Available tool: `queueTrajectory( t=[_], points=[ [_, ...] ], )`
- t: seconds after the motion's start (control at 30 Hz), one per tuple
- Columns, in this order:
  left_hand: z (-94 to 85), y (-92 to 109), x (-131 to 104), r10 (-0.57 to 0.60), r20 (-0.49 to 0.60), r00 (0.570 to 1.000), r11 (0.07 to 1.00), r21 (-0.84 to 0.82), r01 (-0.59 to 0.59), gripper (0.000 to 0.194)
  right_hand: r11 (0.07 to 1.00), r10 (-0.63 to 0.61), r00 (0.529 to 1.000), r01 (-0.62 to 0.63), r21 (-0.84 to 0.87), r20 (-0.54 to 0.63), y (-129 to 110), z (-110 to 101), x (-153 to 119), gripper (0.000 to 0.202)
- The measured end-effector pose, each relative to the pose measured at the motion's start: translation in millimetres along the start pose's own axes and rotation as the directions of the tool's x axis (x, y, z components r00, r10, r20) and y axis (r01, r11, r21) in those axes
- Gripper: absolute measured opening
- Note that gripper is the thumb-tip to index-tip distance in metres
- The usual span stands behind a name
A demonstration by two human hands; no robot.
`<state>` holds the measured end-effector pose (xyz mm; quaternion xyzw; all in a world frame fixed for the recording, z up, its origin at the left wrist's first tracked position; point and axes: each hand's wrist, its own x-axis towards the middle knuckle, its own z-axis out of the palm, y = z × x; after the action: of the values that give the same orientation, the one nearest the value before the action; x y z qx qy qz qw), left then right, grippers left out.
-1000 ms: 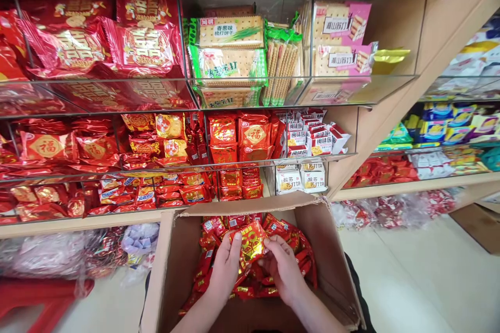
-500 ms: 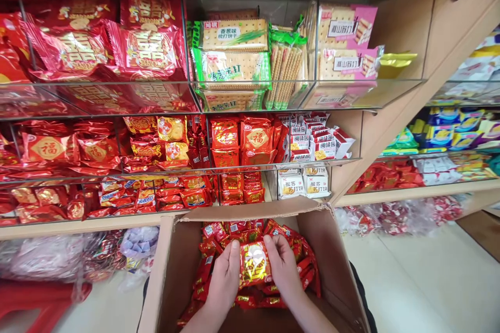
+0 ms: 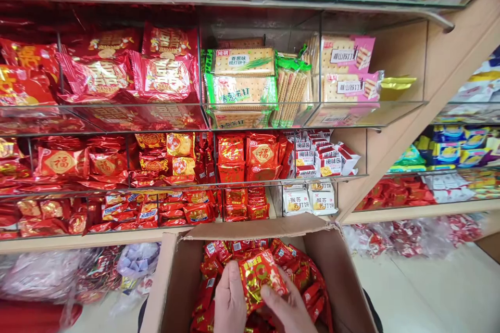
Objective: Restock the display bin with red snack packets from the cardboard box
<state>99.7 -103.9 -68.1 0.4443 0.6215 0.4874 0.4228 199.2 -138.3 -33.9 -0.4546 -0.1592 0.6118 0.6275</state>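
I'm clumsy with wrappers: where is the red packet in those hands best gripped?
Probably by its left and right edges, from both sides: the red packet looks flattish and sits slightly tilted between the left hand and the right hand.

– where are we looking from?
– from our own head, above the cardboard box (image 3: 339, 270), facing forward and down.
– how near?
– close over it; the shelves (image 3: 97, 240) we face rise just beyond.
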Motion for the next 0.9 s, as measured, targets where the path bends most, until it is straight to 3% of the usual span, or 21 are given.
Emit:
queueTrajectory(
  t=[0.07,0.13,0.2,0.27,0.33,0.37,0.43,0.5,0.6,0.7,0.9],
  points=[
    [-1.0,8.6,-3.8,-0.030,0.073,0.997,0.999,0.033,0.027,0.039,0.999,-0.022,0.996,0.018,-0.044,-0.087,-5.1,5.6,-6.5,0.048],
    [-9.0,25.8,-2.6,-0.016,0.250,0.968,0.998,0.061,0.000,0.042,0.979,-0.123,0.988,0.106,-0.176,-0.089,-21.9,6.1,-6.9,0.040],
    [-24.9,48.4,8.9,0.123,0.407,0.905,0.984,0.071,-0.166,0.043,0.883,-0.309,0.951,0.284,-0.375,-0.007,-49.0,2.2,0.5,0.029],
    [-45.8,71.0,32.3,0.298,0.446,0.844,0.906,0.147,-0.397,0.035,0.639,-0.510,0.843,0.505,-0.580,0.173,-79.1,-2.7,15.8,0.019],
    [-65.5,88.5,63.6,0.398,0.392,0.829,0.782,0.328,-0.531,0.030,0.331,-0.563,0.719,0.649,-0.685,0.408,-103.3,-4.0,37.1,0.017],
    [-72.9,94.3,79.8,0.426,0.378,0.822,0.723,0.404,-0.561,0.030,0.197,-0.526,0.681,0.681,-0.705,0.510,-111.4,-2.4,49.1,0.018],
    [-81.2,99.8,108.5,0.436,0.368,0.821,0.663,0.486,-0.570,0.029,-0.015,-0.384,0.662,0.693,-0.721,0.644,-119.0,5.4,74.1,0.023],
    [-81.8,98.1,128.2,0.410,0.372,0.833,0.645,0.528,-0.553,0.028,-0.184,-0.229,0.684,0.669,-0.720,0.693,-117.9,18.3,98.3,0.030],
    [-77.1,89.2,140.1,0.341,0.383,0.859,0.617,0.598,-0.511,0.027,-0.382,-0.031,0.728,0.625,-0.681,0.685,-108.5,41.9,130.0,0.034],
    [-75.1,82.4,139.6,0.312,0.387,0.868,0.587,0.639,-0.496,0.027,-0.464,0.090,0.747,0.617,-0.636,0.659,-96.3,63.6,155.0,0.024],
    [-77.9,80.9,136.3,0.328,0.375,0.867,0.575,0.649,-0.498,0.025,-0.490,0.204,0.774,0.611,-0.622,0.600,-68.9,85.9,185.9,0.017]
  ],
)
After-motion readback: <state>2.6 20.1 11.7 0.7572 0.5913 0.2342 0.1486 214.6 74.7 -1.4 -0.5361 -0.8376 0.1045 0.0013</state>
